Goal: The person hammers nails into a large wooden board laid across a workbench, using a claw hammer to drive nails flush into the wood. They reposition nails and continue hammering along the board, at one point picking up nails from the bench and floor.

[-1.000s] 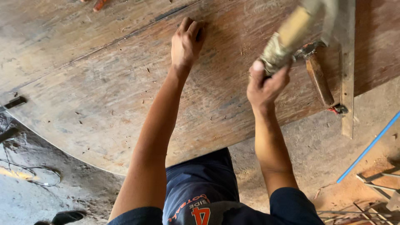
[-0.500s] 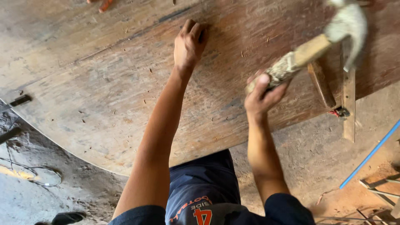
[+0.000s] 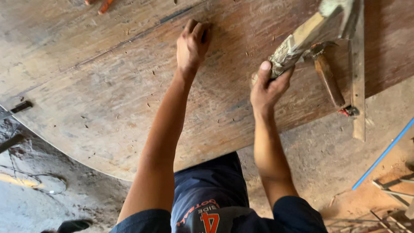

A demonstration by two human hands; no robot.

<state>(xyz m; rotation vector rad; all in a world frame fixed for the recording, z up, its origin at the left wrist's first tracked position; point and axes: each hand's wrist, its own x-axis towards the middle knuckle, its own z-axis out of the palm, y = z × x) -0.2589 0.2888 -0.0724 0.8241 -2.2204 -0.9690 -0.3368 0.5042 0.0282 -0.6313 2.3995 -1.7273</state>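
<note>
I see big worn plywood board (image 3: 108,86), curved near edge, brown, scratched, dark line running across it. Wood chips scattered over surface. Second hammer with wooden handle (image 3: 326,73) lies flat on board near right side. Narrow wooden strip (image 3: 357,82) lies just beside it, end overhanging board edge. Left hand (image 3: 192,45) rests pressed on board. Dusty concrete floor (image 3: 310,155) below.

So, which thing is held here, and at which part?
The right hand holds a wooden-handled hammer by its wrapped lower handle end.
</note>
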